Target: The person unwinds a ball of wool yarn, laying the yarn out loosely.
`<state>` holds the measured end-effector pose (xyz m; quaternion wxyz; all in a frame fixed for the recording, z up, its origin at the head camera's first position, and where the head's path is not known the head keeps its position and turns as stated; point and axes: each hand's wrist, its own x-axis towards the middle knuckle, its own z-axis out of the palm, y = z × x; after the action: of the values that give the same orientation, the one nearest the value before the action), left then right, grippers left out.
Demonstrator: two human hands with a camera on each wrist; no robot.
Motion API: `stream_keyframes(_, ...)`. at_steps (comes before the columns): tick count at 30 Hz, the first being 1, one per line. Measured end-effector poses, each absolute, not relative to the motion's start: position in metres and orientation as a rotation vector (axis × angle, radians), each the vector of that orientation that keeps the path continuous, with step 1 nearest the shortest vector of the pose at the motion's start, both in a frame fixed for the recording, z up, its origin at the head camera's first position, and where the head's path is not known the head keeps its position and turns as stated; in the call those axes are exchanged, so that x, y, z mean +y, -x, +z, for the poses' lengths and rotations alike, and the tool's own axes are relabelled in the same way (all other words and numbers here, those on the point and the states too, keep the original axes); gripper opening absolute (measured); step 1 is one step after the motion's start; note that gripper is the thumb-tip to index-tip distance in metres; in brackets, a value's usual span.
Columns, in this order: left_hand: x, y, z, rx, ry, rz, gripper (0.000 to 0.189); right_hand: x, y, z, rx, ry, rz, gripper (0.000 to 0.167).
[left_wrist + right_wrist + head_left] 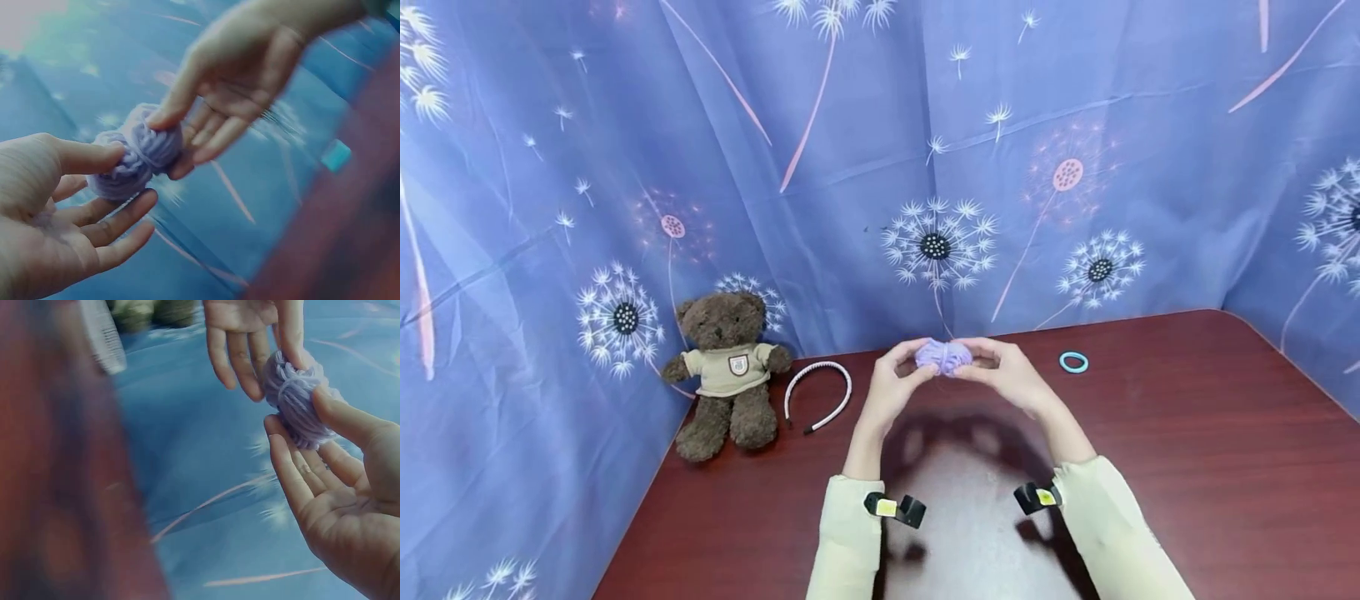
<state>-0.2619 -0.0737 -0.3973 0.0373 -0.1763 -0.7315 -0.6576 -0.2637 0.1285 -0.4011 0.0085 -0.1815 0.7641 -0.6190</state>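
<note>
A bundle of lilac yarn [943, 356], tied round its middle with a strand, is held up over the far part of the table between both hands. My left hand [891, 385] pinches its left end between thumb and fingers. At the other end, my right hand [1011, 377] pinches it the same way. In the left wrist view the yarn bundle [136, 153] shows two rounded lobes, with a thumb pressed on each. The right wrist view shows loops of the yarn [300, 403] fanning out from the tie.
A brown teddy bear [722, 375] in a beige shirt sits at the table's left edge. Beside it lies a white headband [847, 392]. A light blue ring [1073, 362] lies to the right of the hands. A blue dandelion-print curtain [865, 125] hangs behind the red-brown table [1210, 467].
</note>
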Motion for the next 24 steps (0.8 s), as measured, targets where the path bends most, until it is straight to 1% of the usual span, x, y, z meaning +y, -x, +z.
stream_keyframes(5,-0.067,0.263,-0.368,-1.987,0.519,-2.222,0.041,0.125,0.265,-0.373,2.313,0.565,-2.158,0.047)
stream_keyframes(9,-0.063,0.258,-0.356,-1.879,0.487,-2.335,0.043,0.121,0.261,-0.359,2.188,0.54,-2.341,0.045)
stream_keyframes(14,-0.06,0.25,-0.351,-1.849,0.473,-2.368,0.044,0.117,0.254,-0.353,2.093,0.514,-2.475,0.041)
stream_keyframes(18,-0.062,0.251,-0.351,-1.796,0.477,-2.382,0.041,0.112,0.254,-0.352,2.093,0.53,-2.479,0.043)
stream_keyframes(24,-0.068,0.249,-0.351,-1.731,0.384,-2.406,0.037,0.102,0.253,-0.353,2.094,0.552,-2.414,0.045)
